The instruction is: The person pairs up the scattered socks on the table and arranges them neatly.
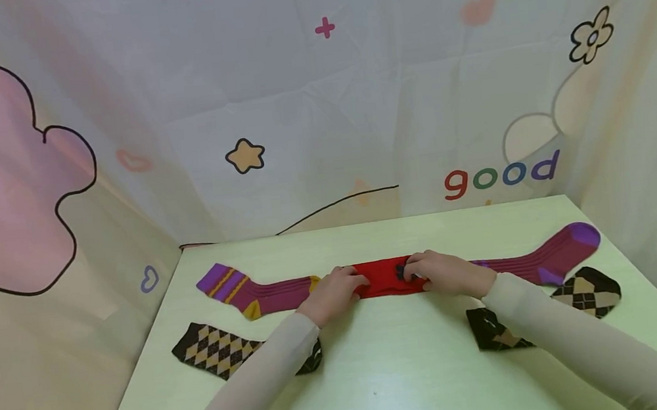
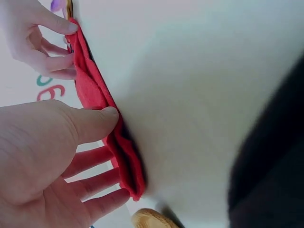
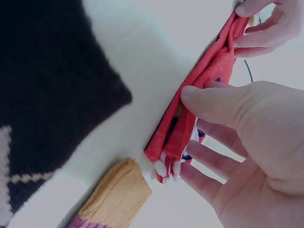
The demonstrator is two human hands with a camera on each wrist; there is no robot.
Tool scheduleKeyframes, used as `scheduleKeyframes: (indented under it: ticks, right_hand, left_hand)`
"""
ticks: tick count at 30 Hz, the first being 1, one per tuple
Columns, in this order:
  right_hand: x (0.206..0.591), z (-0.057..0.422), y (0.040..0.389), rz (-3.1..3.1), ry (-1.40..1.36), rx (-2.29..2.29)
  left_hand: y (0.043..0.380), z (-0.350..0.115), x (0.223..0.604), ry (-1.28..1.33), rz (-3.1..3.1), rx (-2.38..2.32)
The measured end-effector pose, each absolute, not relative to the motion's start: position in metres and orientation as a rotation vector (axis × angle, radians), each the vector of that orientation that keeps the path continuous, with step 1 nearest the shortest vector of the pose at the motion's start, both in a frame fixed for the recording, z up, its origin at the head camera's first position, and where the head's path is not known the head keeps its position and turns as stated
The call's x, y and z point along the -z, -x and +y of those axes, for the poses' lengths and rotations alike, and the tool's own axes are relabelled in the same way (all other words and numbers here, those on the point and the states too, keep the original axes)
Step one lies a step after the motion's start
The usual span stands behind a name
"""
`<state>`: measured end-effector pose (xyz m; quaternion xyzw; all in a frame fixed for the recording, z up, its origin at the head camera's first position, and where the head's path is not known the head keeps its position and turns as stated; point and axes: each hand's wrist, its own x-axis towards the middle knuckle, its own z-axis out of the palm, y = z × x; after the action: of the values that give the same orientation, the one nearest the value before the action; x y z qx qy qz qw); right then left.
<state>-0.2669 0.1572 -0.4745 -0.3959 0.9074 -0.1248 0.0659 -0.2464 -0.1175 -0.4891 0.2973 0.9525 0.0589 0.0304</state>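
Note:
A red sock [image 1: 384, 277] with a dark patch lies sideways at the middle of the table, in several layers; whether it is one sock or two I cannot tell. My left hand [image 1: 335, 291] pinches its left end, thumb on the near edge and fingers on the far side, as the left wrist view shows. At the other end my right hand [image 1: 449, 273] pinches it the same way. White trim shows at that end of the red sock [image 3: 178, 137] in the right wrist view. Both hands hide parts of the sock's ends.
Purple socks with yellow or violet parts lie at left [image 1: 280, 296] and right [image 1: 547, 256]. Nearer me are argyle socks at left [image 1: 218, 351] and right [image 1: 589, 292], partly under my sleeves. A printed curtain [image 1: 308, 121] hangs behind the table [image 1: 392, 370].

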Motion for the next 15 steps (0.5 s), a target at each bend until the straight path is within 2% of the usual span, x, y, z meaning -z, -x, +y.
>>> scheduleKeyframes:
  ticks: [15]
  right_hand:
    - [0.479,0.155,0.292,2.858,1.215,0.276]
  left_hand:
    - [0.276,-0.108,0.488,-0.835,2.989,-0.105]
